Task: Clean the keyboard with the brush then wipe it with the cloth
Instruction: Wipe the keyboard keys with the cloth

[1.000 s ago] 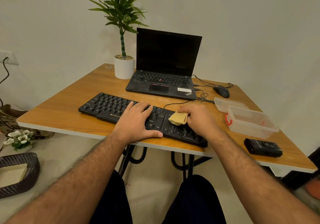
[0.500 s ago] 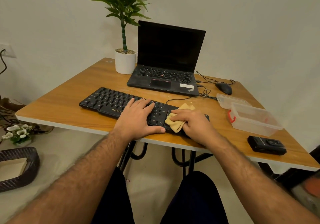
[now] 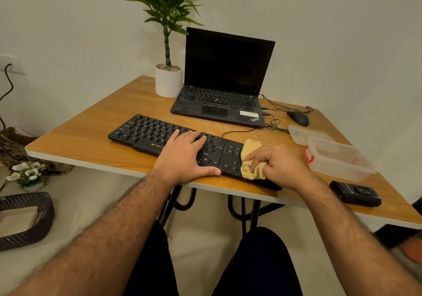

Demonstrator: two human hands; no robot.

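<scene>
A black keyboard (image 3: pixel 146 133) lies along the front of the wooden table (image 3: pixel 86 135). My left hand (image 3: pixel 182 156) lies flat on its middle keys, fingers straight, thumb along the front edge. My right hand (image 3: pixel 278 165) grips a bunched yellow cloth (image 3: pixel 251 156) and presses it on the keyboard's right end, covering the number pad. No brush is visible.
An open black laptop (image 3: pixel 223 85) and a potted plant (image 3: pixel 168 81) stand behind the keyboard. A mouse (image 3: pixel 298 117), cables, a clear plastic box (image 3: pixel 340 158) with its lid and a small black device (image 3: pixel 356 195) sit on the right side.
My right hand has slid the cloth rightward along the keyboard, from the keys beside my left hand to the right end. My left hand stays in place. The camera view shifted.
</scene>
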